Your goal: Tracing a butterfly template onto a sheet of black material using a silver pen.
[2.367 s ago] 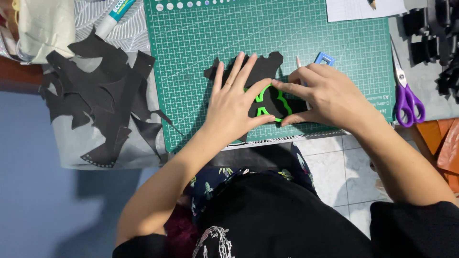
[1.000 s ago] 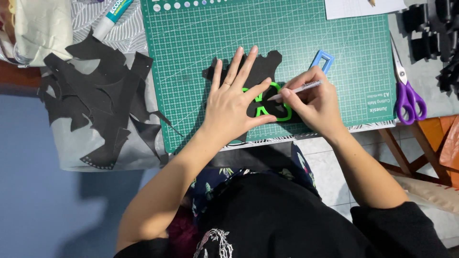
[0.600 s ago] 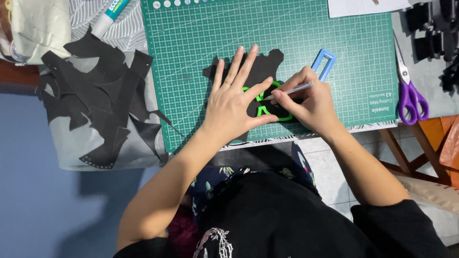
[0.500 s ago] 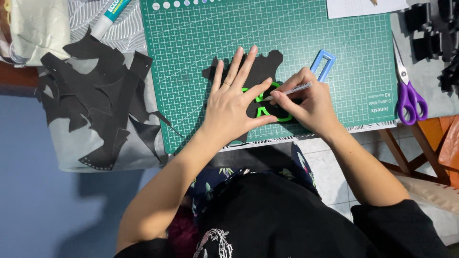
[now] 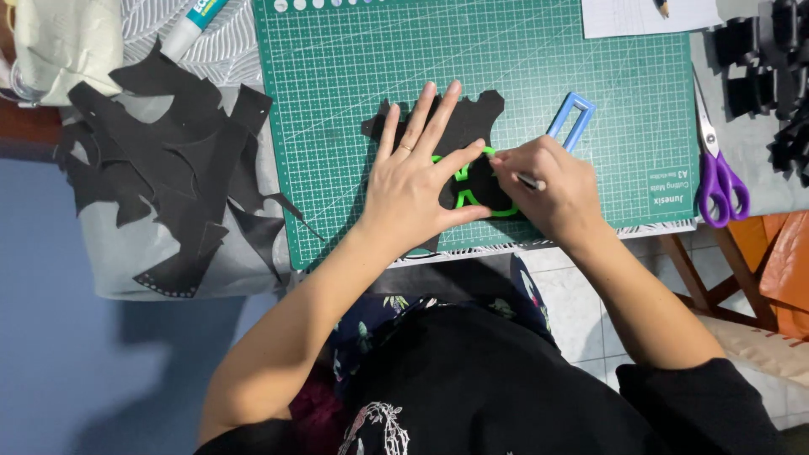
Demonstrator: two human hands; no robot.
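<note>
One green cutting mat (image 5: 354, 76) on worktop, gridded, carrying the work. One heap of black offcuts (image 5: 160, 168) left of mat, on a grey cover; separate pieces not countable. One black sheet (image 5: 468, 114) near mat's front edge, partly under both hands. One pair of purple-handled scissors (image 5: 716, 168) right of mat, apart from hands. One blue rectangular frame (image 5: 571, 122) just beyond right hand, lying on mat. One marker with teal label (image 5: 192, 25) at top left. One bright green template (image 5: 472, 198), outline shape, resting on black sheet between the hands.

Left hand (image 5: 417, 181): spread flat, fingers splayed, pressing template and sheet down; not gripping. Right hand (image 5: 548, 185): closed around a thin light-coloured tool (image 5: 531, 180), tip at template's upper right edge; kind of tool not discernible.

Risks, as judged: template liable to slip if left-hand pressure eases, spoiling the line. Left thumb and forefinger close to tool tip; danger of nick if tool is a blade. Sheet near mat's front edge; possible overrun off mat.
</note>
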